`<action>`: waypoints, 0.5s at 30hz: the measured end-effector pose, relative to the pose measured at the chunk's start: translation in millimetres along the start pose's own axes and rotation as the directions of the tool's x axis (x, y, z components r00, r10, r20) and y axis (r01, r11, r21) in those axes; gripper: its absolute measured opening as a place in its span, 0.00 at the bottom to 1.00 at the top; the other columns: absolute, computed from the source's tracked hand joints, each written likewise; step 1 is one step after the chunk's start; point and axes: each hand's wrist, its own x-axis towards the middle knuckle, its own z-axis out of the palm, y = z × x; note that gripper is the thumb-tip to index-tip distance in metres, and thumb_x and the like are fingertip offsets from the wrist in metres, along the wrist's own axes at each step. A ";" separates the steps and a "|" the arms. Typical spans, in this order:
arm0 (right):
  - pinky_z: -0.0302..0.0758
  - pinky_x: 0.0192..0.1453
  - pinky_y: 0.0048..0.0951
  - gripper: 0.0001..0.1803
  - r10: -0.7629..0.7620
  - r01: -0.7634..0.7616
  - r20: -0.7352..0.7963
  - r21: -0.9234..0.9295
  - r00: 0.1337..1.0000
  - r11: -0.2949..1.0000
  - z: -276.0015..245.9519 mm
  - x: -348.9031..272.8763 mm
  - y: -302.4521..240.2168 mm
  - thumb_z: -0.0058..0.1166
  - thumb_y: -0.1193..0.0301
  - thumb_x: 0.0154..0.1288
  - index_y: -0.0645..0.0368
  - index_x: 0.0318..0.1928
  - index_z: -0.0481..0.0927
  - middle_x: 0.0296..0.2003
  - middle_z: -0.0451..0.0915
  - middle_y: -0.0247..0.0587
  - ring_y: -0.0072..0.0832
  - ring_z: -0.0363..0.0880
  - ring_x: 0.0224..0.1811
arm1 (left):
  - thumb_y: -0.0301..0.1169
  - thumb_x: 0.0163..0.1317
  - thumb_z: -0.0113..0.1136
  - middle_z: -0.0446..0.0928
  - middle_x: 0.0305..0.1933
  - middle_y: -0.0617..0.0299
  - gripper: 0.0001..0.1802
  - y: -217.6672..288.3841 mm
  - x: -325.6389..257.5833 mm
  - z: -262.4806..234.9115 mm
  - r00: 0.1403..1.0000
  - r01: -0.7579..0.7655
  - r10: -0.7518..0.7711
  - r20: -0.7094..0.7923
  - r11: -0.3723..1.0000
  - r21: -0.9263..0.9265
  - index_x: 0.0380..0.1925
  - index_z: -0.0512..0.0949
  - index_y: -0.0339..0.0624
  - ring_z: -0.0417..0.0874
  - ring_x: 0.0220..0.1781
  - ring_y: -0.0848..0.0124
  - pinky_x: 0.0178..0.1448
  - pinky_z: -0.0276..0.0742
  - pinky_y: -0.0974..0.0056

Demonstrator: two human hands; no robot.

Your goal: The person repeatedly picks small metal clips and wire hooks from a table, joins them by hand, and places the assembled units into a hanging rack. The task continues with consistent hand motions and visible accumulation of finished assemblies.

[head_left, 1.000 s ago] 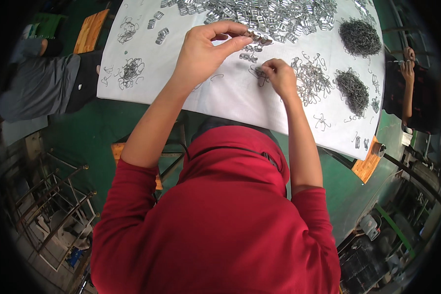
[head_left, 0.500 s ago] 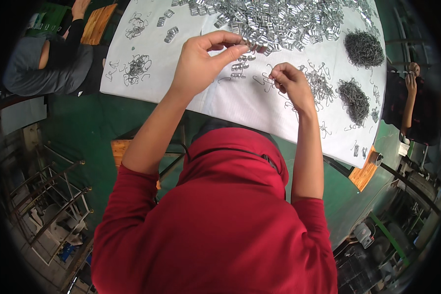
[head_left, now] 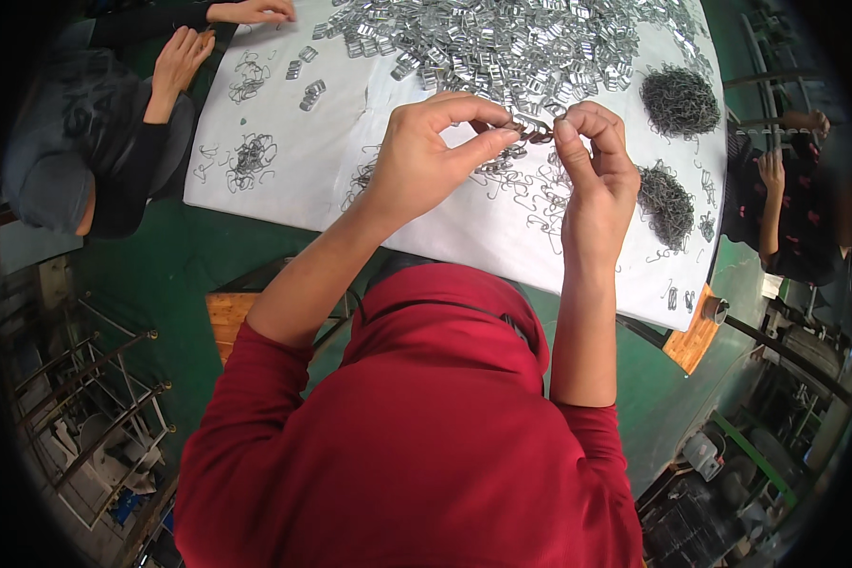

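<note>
Above the white table (head_left: 331, 133), my left hand (head_left: 435, 151) pinches a small silver metal clip (head_left: 532, 129) between thumb and fingertips. My right hand (head_left: 598, 175) meets the clip from the other side, thumb and fingers pressed together. Whatever those right fingertips grip is too small to make out. Beneath the hands lie bent wire hooks (head_left: 544, 201), scattered loosely. Beyond them spreads a large heap of shiny metal clips (head_left: 502, 47). More hooks (head_left: 358, 180) show beside my left wrist, partly covered by it.
Dark dense hook piles (head_left: 679, 100) stand at the right; smaller hook piles (head_left: 253, 161) and loose clips (head_left: 312, 93) lie at the left. One co-worker's hand (head_left: 178, 62) is by the left table edge, another's (head_left: 772, 172) at the far right. A wooden stool (head_left: 693, 333) sits near the right corner.
My right hand has risen from the loose hooks to the clip in my left hand. My left hand has moved right and slightly nearer. The left co-worker's hands have come to the table edge.
</note>
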 end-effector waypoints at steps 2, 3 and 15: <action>0.68 0.34 0.18 0.04 -0.024 0.024 -0.003 0.043 1.000 0.999 -4.8 3.2 5.4 0.56 0.75 0.57 0.62 0.32 0.77 0.40 0.69 0.34 0.18 0.70 0.33 | 0.24 0.53 0.62 0.79 0.34 0.61 0.08 0.8 4.1 5.0 0.999 0.035 -0.034 0.020 0.999 -0.029 0.32 0.78 0.32 0.77 0.37 0.76 0.43 0.72 0.72; 0.69 0.35 0.19 0.04 -0.032 0.033 -0.012 0.083 0.999 0.996 -5.8 4.3 6.4 0.55 0.75 0.58 0.62 0.33 0.77 0.41 0.69 0.34 0.18 0.70 0.34 | 0.25 0.52 0.62 0.79 0.34 0.61 0.08 1.1 6.0 8.5 0.999 0.045 -0.044 0.024 0.998 -0.036 0.32 0.79 0.32 0.77 0.37 0.76 0.43 0.72 0.72; 0.67 0.40 0.20 0.03 -0.043 0.060 -0.068 0.275 0.997 0.960 -32.4 19.4 14.6 0.54 0.77 0.59 0.62 0.34 0.75 0.41 0.67 0.33 0.18 0.66 0.38 | 0.34 0.53 0.61 0.80 0.34 0.57 0.12 -124.4 45.2 30.9 0.982 0.187 -0.172 -0.079 0.948 0.258 0.34 0.80 0.37 0.79 0.34 0.70 0.41 0.73 0.67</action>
